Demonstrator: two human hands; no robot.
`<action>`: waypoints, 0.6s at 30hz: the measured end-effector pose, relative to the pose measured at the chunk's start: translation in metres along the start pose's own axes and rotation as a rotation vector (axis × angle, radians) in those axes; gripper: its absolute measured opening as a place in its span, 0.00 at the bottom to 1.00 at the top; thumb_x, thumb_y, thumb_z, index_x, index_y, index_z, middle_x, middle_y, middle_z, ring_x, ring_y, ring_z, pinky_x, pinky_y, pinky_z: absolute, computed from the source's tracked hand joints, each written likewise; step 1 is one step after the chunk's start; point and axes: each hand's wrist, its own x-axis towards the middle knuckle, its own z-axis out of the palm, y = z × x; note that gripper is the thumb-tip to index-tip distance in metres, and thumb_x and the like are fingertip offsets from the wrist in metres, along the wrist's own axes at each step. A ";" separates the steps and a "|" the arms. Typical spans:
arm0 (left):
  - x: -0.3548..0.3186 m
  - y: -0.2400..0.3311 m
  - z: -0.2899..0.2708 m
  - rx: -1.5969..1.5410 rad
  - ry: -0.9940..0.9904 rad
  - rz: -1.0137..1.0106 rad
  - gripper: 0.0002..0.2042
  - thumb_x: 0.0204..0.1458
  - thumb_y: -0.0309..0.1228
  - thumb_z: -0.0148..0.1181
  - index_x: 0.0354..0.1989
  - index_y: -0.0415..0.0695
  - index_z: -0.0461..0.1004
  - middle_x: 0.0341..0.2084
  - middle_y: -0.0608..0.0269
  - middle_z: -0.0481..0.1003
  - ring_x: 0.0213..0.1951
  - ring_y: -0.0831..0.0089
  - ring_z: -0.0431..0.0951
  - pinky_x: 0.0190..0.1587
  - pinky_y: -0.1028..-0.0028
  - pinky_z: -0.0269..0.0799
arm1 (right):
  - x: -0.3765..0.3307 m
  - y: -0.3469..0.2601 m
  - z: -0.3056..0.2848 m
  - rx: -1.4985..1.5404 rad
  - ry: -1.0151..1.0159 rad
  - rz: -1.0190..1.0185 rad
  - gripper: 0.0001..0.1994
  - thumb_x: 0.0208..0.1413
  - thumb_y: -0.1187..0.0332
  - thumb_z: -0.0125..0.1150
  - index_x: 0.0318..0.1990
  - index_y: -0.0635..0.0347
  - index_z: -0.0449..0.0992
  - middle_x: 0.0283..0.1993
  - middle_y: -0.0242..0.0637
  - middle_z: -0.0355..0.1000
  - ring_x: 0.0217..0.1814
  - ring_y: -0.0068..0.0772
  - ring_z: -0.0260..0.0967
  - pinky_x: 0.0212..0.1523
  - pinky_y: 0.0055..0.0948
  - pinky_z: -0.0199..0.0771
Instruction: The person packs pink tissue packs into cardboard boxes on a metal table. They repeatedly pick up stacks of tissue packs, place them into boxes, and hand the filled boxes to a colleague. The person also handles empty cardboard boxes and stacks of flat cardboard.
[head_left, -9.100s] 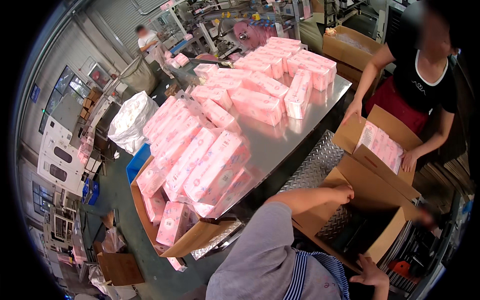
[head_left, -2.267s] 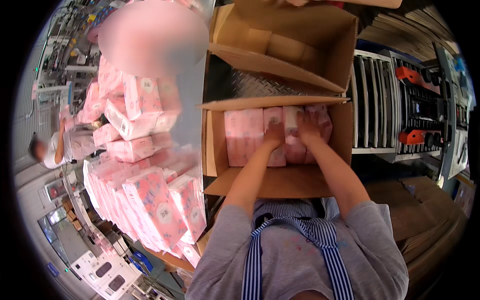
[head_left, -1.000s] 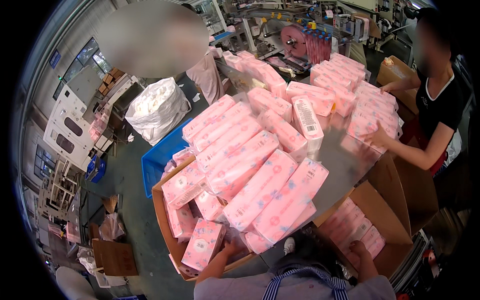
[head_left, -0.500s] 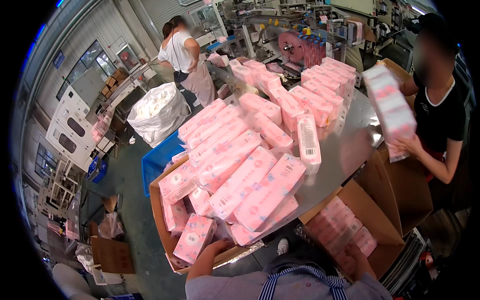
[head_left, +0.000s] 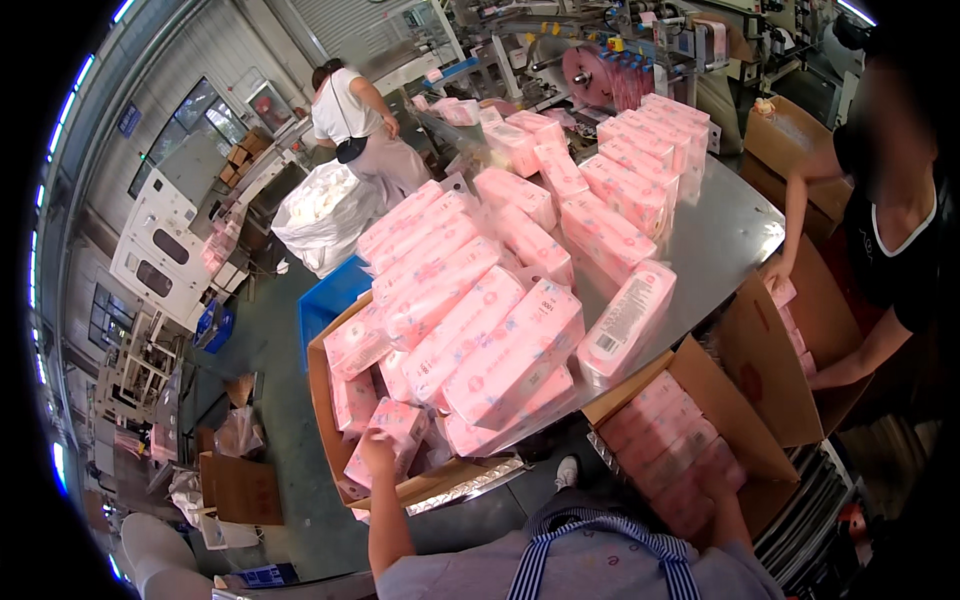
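A pink-and-white pack of tissues (head_left: 405,425) lies tilted in the cardboard box (head_left: 322,405) at the front left. My left hand (head_left: 378,452) grips this pack, its fingers bent over the near side. At the right, my right hand (head_left: 715,478) reaches into a second cardboard box (head_left: 745,415) and rests against the pink tissue packs (head_left: 665,420) lined up inside. Its fingers are blurred and partly hidden. Between the boxes, long wrapped bundles of tissue packs (head_left: 515,350) lie heaped on the metal table (head_left: 715,230).
A co-worker (head_left: 890,240) at the right has both hands in another open carton (head_left: 770,350). Another person (head_left: 350,115) stands at the far left beside a white sack (head_left: 325,215). A blue bin (head_left: 330,295) sits behind my left box. Machinery (head_left: 600,65) stands beyond the table.
My left hand has moved up from the box's near edge onto the tissue pack. The co-worker has lowered a bundle into the carton. One bundle on the table now lies nearer and tilted.
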 end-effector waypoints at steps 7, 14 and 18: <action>-0.110 0.198 0.005 -1.055 0.077 0.248 0.13 0.51 0.21 0.59 0.44 0.44 0.68 0.24 0.63 0.76 0.14 0.87 0.64 0.12 0.86 0.52 | -0.055 -0.143 -0.088 0.701 0.221 -0.425 0.13 0.54 0.71 0.59 0.47 0.60 0.74 0.46 0.41 0.73 0.46 0.30 0.71 0.48 0.25 0.70; -0.327 0.286 0.175 -0.969 -0.778 0.348 0.24 0.51 0.24 0.58 0.58 0.41 0.61 0.46 0.53 0.72 0.36 0.70 0.76 0.39 0.72 0.74 | -0.091 -0.208 -0.092 1.959 0.067 -0.271 0.14 0.64 0.66 0.47 0.55 0.56 0.65 0.46 0.35 0.69 0.44 0.28 0.69 0.43 0.26 0.72; -0.326 0.301 0.190 -0.521 -1.004 0.877 0.34 0.47 0.26 0.60 0.65 0.42 0.53 0.55 0.43 0.65 0.52 0.52 0.69 0.55 0.63 0.64 | -0.083 -0.120 -0.086 1.511 0.541 -0.129 0.12 0.61 0.69 0.51 0.52 0.58 0.69 0.45 0.36 0.71 0.45 0.28 0.69 0.43 0.27 0.72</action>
